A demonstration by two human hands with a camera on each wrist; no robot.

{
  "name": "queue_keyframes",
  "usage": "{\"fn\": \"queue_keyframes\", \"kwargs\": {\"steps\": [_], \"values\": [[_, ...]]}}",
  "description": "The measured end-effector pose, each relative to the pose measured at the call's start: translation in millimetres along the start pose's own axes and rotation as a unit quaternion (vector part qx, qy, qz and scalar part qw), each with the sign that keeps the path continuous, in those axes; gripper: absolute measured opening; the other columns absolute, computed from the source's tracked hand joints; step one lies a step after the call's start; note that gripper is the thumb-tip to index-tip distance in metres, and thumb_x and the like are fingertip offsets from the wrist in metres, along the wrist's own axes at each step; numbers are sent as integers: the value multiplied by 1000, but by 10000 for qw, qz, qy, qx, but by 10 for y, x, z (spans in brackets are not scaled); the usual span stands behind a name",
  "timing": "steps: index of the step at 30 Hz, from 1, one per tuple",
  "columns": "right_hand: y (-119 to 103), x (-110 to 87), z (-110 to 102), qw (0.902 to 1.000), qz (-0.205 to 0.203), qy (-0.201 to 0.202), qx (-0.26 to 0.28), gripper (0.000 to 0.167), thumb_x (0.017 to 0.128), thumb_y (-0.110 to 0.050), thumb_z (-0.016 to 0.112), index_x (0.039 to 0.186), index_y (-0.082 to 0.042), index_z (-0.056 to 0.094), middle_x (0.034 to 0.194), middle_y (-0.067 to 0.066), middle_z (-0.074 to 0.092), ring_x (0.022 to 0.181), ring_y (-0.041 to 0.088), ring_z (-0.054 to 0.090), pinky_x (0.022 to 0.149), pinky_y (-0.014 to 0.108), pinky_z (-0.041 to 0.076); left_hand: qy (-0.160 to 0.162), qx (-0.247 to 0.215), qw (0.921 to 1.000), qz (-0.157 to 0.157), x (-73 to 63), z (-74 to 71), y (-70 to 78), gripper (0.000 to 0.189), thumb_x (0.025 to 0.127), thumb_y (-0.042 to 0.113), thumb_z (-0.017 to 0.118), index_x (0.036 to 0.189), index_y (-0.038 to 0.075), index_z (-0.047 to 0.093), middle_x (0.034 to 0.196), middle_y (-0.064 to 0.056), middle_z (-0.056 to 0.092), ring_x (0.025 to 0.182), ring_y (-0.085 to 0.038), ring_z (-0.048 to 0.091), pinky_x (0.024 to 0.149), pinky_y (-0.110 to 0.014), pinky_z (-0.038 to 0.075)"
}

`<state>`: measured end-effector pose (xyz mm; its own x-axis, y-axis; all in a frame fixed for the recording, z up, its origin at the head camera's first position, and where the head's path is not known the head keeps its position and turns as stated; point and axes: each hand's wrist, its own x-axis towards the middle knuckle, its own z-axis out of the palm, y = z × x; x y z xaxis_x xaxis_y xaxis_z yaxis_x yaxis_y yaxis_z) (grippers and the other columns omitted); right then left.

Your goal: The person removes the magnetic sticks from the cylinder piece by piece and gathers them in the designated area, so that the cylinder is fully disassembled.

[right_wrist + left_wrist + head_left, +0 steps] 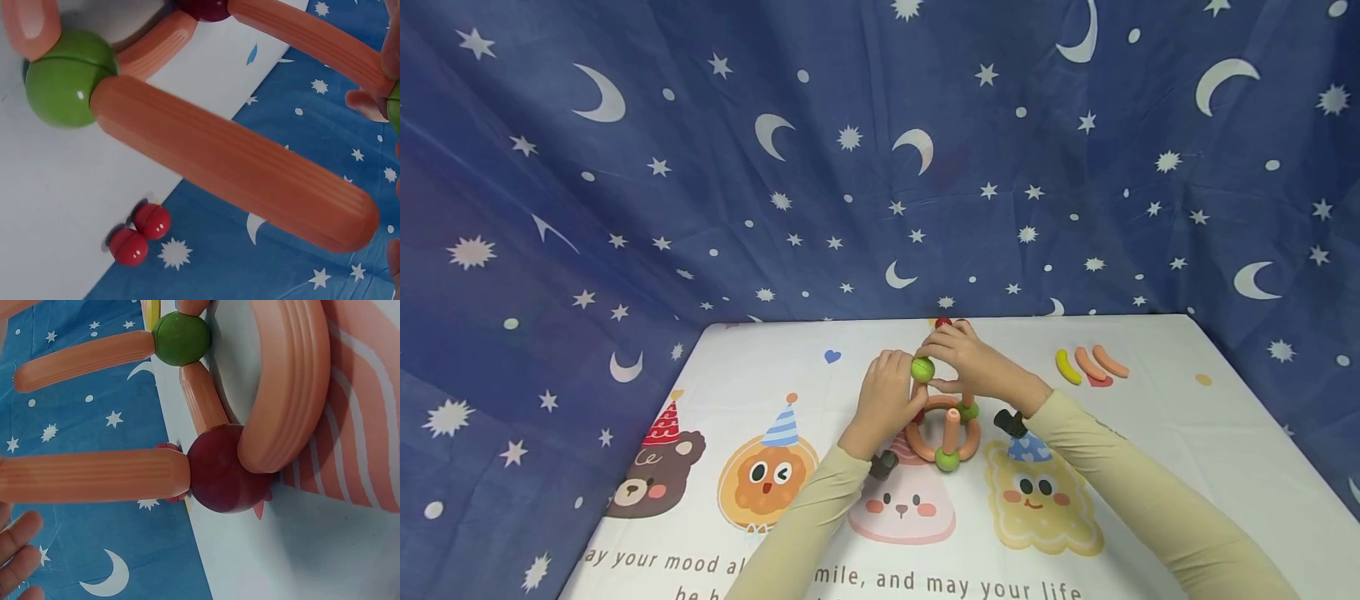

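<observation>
In front of me stands a toy frame: a ring of curved orange sticks joined by balls, with straight orange sticks rising from it. On top of one upright stick, based in a dark red ball, sits a green ball. My left hand grips this stick just under the green ball. From the other side, my right hand pinches the green ball between thumb and fingers. Another upright stick rises from a lower green ball; its top end is bare.
Two red balls lie behind the frame, partly hidden by my right hand in the head view. At the back right lie a yellow curved stick and two curved orange sticks. A starry blue curtain hangs behind the printed white tablecloth.
</observation>
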<state>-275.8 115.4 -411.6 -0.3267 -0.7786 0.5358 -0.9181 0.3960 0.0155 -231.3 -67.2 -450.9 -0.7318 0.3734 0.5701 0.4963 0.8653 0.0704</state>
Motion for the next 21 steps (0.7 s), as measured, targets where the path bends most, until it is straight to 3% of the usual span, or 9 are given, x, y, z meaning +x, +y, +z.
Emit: {"fn": "queue_keyframes", "kwargs": {"steps": [7, 15, 21], "values": [[39, -23, 15, 9989, 213, -53, 421, 41, 67, -14, 81, 105, -10, 65, 101, 1, 65, 101, 21, 54, 82, 40, 36, 89, -60, 9999, 34, -15, 10, -10, 22, 79, 22, 62, 92, 6, 56, 87, -4, 58, 88, -20, 54, 78, -32, 45], [126, -138, 18, 9983, 456, -163, 312, 42, 65, -11, 81, 103, -11, 64, 103, 3, 63, 102, 21, 53, 82, 39, 35, 101, -242, 9997, -24, -33, 7, -31, 12, 82, 20, 58, 88, 10, 54, 85, -1, 56, 88, -20, 54, 78, -31, 45], [143, -204, -37, 9971, 640, 65, 404, 43, 66, -9, 80, 105, -9, 63, 105, 4, 63, 101, 21, 52, 84, 41, 35, 139, -351, 9993, -2, -47, 8, -43, 13, 83, 20, 58, 91, 9, 54, 87, -2, 57, 89, -20, 55, 77, -32, 46]]}}
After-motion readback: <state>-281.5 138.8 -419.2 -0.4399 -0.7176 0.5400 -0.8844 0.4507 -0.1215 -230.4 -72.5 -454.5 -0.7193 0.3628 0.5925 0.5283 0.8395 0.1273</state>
